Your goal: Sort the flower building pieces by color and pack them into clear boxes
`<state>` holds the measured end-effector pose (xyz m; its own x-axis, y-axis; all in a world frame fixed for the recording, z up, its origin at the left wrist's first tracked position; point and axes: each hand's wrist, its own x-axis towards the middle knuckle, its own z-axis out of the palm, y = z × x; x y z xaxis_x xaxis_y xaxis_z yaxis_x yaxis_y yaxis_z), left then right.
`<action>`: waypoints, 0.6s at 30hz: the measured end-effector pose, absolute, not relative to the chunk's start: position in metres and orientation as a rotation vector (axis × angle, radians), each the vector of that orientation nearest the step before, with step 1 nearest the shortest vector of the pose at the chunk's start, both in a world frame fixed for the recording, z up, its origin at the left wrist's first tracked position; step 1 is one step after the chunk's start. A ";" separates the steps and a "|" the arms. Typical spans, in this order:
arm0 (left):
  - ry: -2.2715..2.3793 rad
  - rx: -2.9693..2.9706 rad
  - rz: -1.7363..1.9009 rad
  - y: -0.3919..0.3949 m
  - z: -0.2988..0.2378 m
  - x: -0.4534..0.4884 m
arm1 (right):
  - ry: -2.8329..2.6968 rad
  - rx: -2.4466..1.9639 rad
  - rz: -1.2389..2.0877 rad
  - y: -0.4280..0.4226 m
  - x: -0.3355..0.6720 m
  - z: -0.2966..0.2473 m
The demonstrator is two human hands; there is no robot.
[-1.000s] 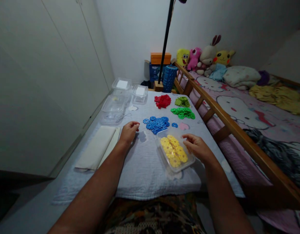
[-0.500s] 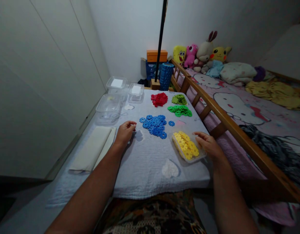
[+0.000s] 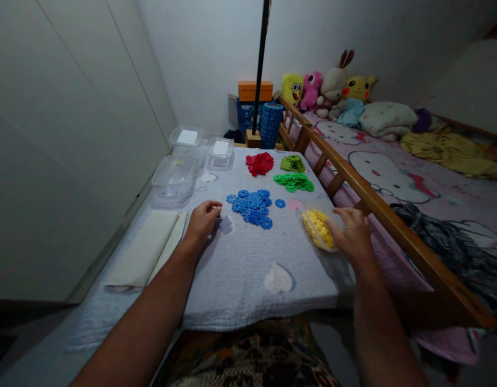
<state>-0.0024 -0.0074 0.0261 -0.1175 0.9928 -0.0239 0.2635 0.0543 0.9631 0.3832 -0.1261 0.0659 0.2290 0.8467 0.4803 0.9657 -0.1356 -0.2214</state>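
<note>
1. my right hand (image 3: 350,235): closed around the right side of one clear tub (image 3: 313,228), thumb toward the contents.
2. the clear tub: at the right edge of the table, near the wooden bed rail (image 3: 369,209); appears tilted, though i am unable to say whether its base touches the cloth.
3. yellow flower-shaped discs (image 3: 321,228): gathered inside that tub.
4. my left hand (image 3: 204,220): fingers loosely curled, just left of the blue discs; whether anything sits between the fingertips, i am unable to say.
5. blue discs (image 3: 251,208): one heap, mid-table, between my hands; a single blue disc (image 3: 280,203) apart, to its right.
6. red discs (image 3: 260,163): heap, farther back.
7. olive discs (image 3: 292,163): heap, right of the red; bright green discs (image 3: 293,182) just in front.
8. clear boxes (image 3: 174,174): grouped at the far left.
9. folded cream cloth (image 3: 146,247): flat, beside my left forearm.
</note>
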 end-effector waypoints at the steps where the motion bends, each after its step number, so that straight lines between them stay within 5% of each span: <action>1: 1.516 1.328 1.123 -0.008 0.027 -0.002 | -1.733 -2.013 -0.341 -0.130 0.369 0.067; 18: 1.524 1.343 1.122 -0.014 0.032 0.000 | -1.690 -2.258 -0.348 -0.121 0.358 0.050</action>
